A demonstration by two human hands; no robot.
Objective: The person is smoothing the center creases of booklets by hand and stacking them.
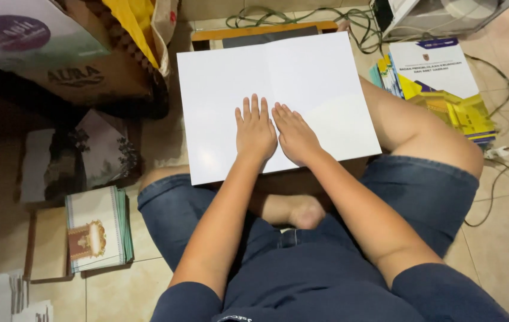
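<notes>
— Paper (224, 89), a large white sheet, is spread over the knees; left hand (255, 130) and right hand (294, 136) are pressed flat, fingers open, nothing gripped.

— Uneven pressure could skew the fold.

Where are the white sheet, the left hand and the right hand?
White sheet (218, 89): head view, bare upper left part.
Left hand (255, 132): head view, back of hand.
Right hand (296, 136): head view, back of hand.
</notes>
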